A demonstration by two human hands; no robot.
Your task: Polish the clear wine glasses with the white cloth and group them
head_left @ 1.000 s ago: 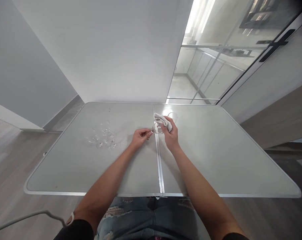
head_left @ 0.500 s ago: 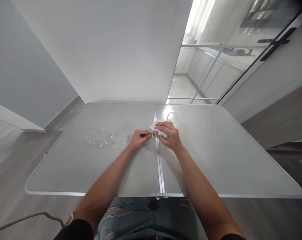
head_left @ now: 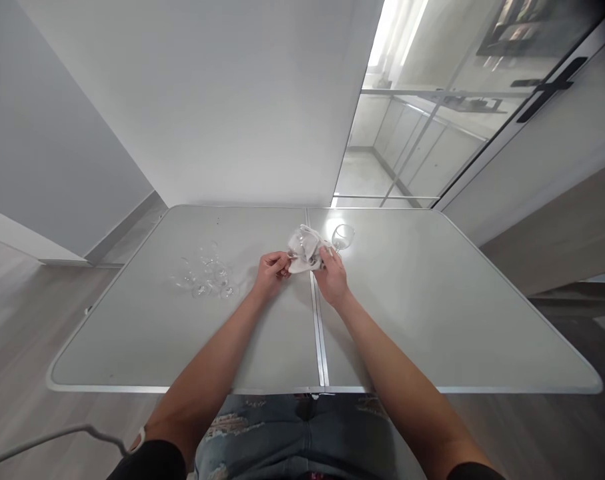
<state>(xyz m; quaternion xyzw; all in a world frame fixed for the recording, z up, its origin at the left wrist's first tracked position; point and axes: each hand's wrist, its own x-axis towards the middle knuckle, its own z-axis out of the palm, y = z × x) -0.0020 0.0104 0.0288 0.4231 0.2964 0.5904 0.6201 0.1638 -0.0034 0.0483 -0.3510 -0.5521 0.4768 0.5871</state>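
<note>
Above the middle seam of a grey folding table [head_left: 432, 313], both my hands hold a clear wine glass [head_left: 300, 245] wrapped in a white cloth [head_left: 302, 257]. My left hand [head_left: 271, 272] is closed on the glass at its stem side. My right hand [head_left: 332, 277] is closed on the cloth, which is bunched around and inside the bowl. Just beyond my right hand another clear wine glass [head_left: 343, 236] stands upright on the table.
Several clear wine glasses [head_left: 205, 275] stand grouped on the left half of the table. A white wall rises behind the table's far edge, with a glass partition to the right. A grey cable [head_left: 47, 437] runs at the lower left.
The cloth-wrapped glass has moved up and to the left between my hands, and the cloth has shifted over the bowl. My right hand turned; the glass standing behind it now shows fully.
</note>
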